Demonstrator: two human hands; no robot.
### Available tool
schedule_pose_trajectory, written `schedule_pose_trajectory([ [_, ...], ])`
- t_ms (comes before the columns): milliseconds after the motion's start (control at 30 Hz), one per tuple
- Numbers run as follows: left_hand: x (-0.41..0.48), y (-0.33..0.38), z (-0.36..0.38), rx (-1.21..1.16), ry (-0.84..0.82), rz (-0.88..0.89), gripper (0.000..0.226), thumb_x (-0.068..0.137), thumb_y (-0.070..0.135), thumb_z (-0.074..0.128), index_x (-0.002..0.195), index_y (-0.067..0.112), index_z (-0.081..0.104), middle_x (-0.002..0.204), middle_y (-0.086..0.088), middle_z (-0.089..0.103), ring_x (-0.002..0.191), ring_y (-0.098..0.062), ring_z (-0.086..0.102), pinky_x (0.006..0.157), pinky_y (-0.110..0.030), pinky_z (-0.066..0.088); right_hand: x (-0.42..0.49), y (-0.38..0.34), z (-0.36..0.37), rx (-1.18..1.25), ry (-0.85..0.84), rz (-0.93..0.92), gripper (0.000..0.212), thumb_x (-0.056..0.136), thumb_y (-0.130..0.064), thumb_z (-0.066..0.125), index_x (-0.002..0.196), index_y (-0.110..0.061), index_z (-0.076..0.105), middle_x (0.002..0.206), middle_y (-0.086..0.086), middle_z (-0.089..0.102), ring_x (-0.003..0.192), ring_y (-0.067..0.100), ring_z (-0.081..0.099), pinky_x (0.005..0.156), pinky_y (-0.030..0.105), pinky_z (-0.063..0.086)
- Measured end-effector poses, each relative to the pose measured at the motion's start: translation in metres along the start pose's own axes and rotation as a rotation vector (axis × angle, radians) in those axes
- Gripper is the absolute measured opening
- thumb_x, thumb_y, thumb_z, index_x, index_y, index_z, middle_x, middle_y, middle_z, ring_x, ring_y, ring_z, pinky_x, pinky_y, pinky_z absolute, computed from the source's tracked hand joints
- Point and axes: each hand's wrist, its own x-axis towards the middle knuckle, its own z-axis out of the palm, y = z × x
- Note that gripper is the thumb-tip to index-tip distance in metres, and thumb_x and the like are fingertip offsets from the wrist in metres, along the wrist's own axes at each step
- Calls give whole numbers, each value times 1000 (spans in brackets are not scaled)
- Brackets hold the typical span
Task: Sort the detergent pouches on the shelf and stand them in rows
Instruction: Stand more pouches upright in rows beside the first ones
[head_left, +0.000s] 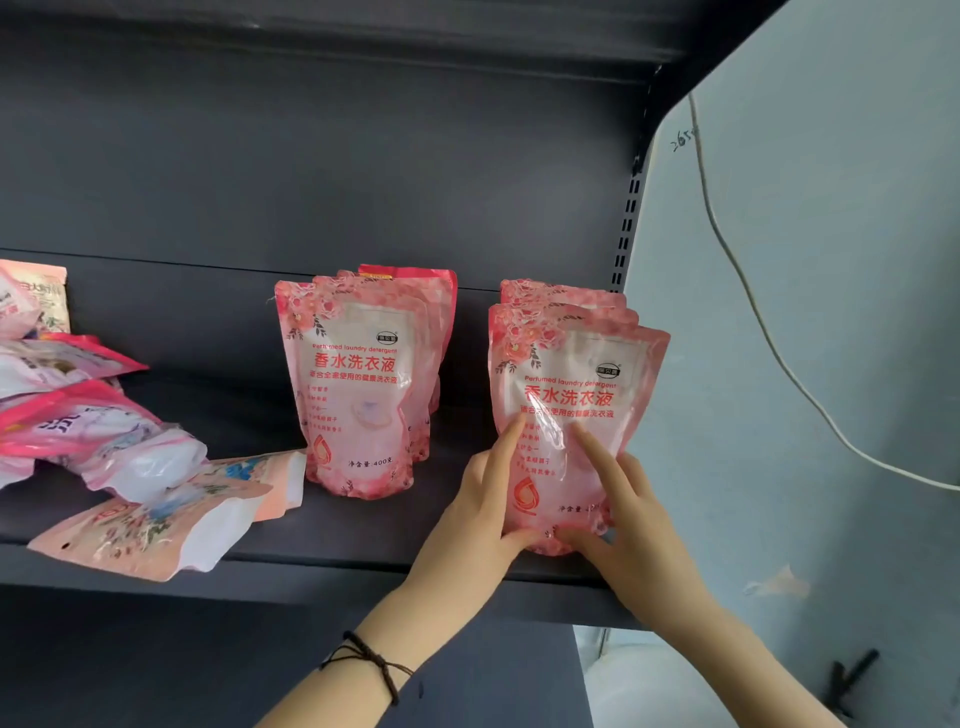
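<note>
Both hands are on the front pouch (571, 395) of the row nearest the shelf's right end. Left hand (483, 499) meets the pouch at its left edge, index finger straight up the printed face and thumb laid across the bottom corner. Right hand (631, 519) mirrors it from the other side, index finger straight and slanting up the face, thumb flat near the base. The remaining fingers of each hand sit at the pouch's side edges, and I cannot tell whether they wrap behind it. A black cord bracelet (369, 660) circles the left wrist.

The held pouch is pink with a rose pattern and red lettering reading "Perfumed laundry detergent". It stands upright near the front lip of the dark shelf (337, 525). Directly beyond the fingertips, more matching pouches (561, 293) stand close behind it in a line.

Left of the left hand, apart from it, a second row (358, 395) of the same pink pouches stands upright, with a red-topped pouch (410, 275) at its back.

Farther left lies an unsorted heap (104, 441) of pink and white pouches on their sides, overlapping. A peach pouch (145, 530) lies flat at the heap's near side, overhanging the shelf's front lip.

Right of the right hand, beyond the slotted upright (626, 223), is a pale wall (831, 260) with a white cable (753, 312) running down it.
</note>
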Motion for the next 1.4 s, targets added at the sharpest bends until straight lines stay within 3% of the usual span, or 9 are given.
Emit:
schedule_pose_trajectory([
  [233, 9, -1, 0, 47, 10, 19, 108, 86, 19, 69, 140, 60, -16, 144, 7, 29, 120, -1, 48, 93, -14, 42, 10, 8, 5, 5, 3, -6, 102, 78, -6, 75, 143, -59, 17, 132, -42, 25, 113, -16, 43, 72, 3, 46],
  [400, 10, -6, 0, -4, -13, 63, 108, 85, 18, 71, 140, 61, -11, 152, 11, 23, 120, 11, 36, 95, -11, 36, 6, 9, 5, -7, -2, -6, 102, 78, -7, 76, 141, -62, 16, 127, -45, 26, 107, -14, 48, 72, 2, 45],
  [533, 9, -4, -4, 42, -24, 60, 109, 84, 22, 72, 139, 61, -14, 155, 8, 22, 124, -7, 49, 95, -28, 48, 2, -1, -3, -168, -60, 40, 100, 82, -28, 74, 137, -68, 1, 119, -34, 34, 86, -8, 55, 60, 9, 46],
  [633, 6, -2, -15, 192, -43, 62, 101, 86, 34, 67, 139, 60, -14, 151, 6, 27, 116, -12, 56, 85, -28, 54, 1, -16, -18, -473, -106, 74, 91, 84, -51, 63, 130, -71, -14, 107, -26, 37, 68, -2, 56, 50, 13, 34],
  [800, 3, 5, -67, 592, -58, 203, 48, 92, 52, 47, 135, 38, 29, 126, 9, 50, 100, -6, 52, 76, -27, 53, 15, -39, -42, -768, -155, 41, 56, 87, -67, 42, 129, -59, 6, 94, -18, 62, 81, 8, 65, 58, 23, 43],
  [900, 7, 9, -106, 763, -150, 295, 43, 91, 60, 40, 118, 30, 55, 108, 10, 60, 103, -10, 51, 80, -27, 43, 32, -56, -48, -803, -216, 55, 38, 87, -71, 39, 117, -49, 35, 92, -21, 65, 79, 4, 64, 58, 20, 42],
  [1067, -2, -2, -177, 946, -147, 348, 41, 87, 64, 40, 84, 28, 58, 83, 12, 57, 88, -12, 55, 72, -27, 38, 61, -86, -26, -816, -320, -33, 38, 87, -70, 38, 95, -37, 54, 84, -15, 63, 72, 4, 61, 64, 23, 52],
  [1233, -23, -38, -248, 1058, -161, 236, 55, 84, 71, 25, 98, 32, 60, 87, 13, 60, 90, -10, 50, 77, -30, 38, 86, -135, 32, -837, -415, -171, 39, 85, -72, 35, 102, -41, 52, 83, -19, 63, 67, 3, 51, 54, 19, 35],
  [1400, -49, -80, -335, 1107, -186, 169, 50, 85, 68, 29, 95, 30, 61, 85, 12, 59, 87, -11, 50, 76, -32, 40, 120, -194, 106, -786, -449, -250, 42, 87, -71, 33, 103, -39, 55, 95, -15, 66, 85, 9, 62, 68, 25, 48],
])
